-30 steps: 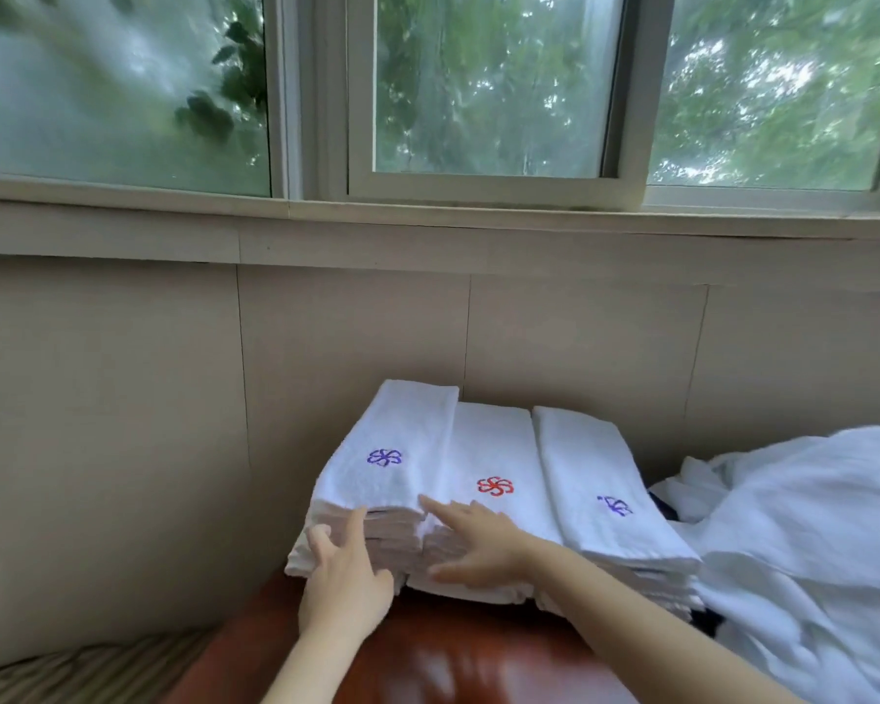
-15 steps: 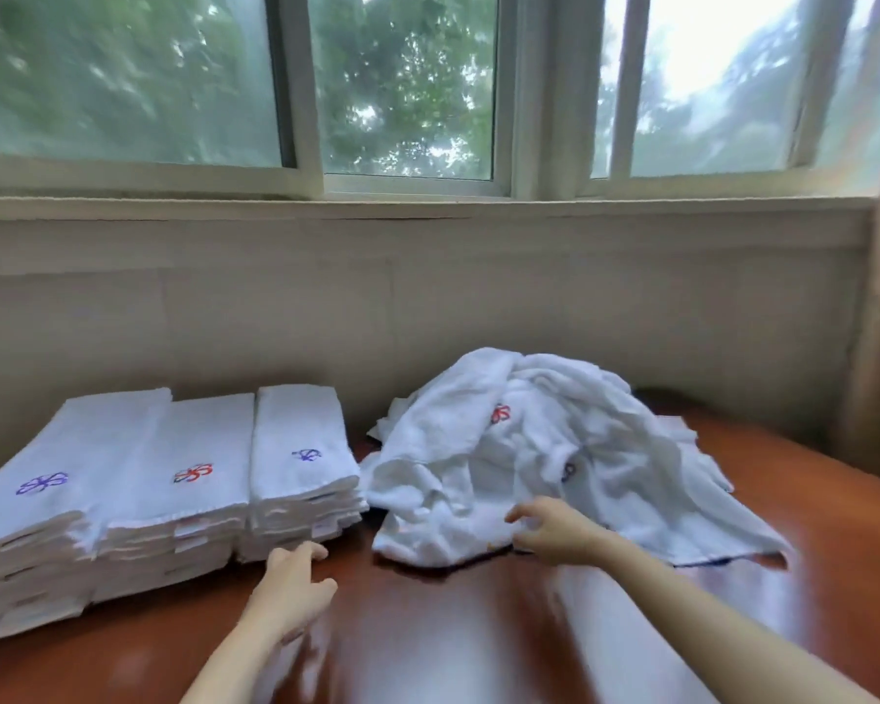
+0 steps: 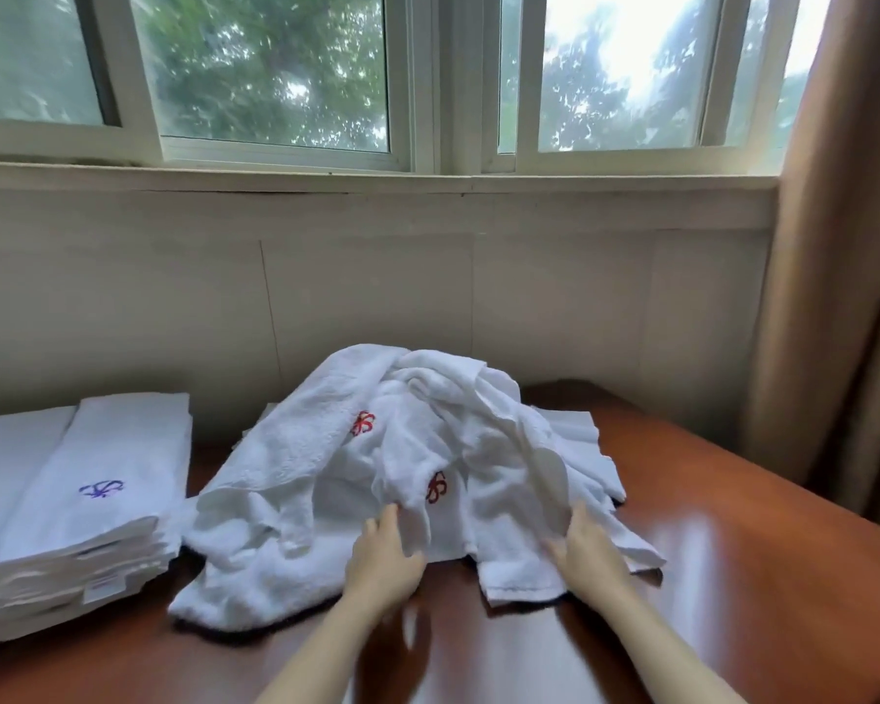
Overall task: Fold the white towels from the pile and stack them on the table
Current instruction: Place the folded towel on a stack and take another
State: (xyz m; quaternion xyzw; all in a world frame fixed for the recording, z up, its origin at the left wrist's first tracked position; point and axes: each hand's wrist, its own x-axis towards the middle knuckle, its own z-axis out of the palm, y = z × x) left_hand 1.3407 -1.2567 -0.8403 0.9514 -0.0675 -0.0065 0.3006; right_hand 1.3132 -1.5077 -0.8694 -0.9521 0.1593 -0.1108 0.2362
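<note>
the rumpled pile of white towels (image 3: pixel 321 480) lies on the red-brown table (image 3: pixel 742 576) below the window, just right of the folded towel stacks (image 3: pixel 87 505). the left hand (image 3: pixel 384 556) and right hand (image 3: pixel 588 556) touch its near edge with straight fingers, grasping nothing.

Rumpled towel pile (image 3: pixel 326 480) — folded stacks (image 3: pixel 87 500) left
</note>
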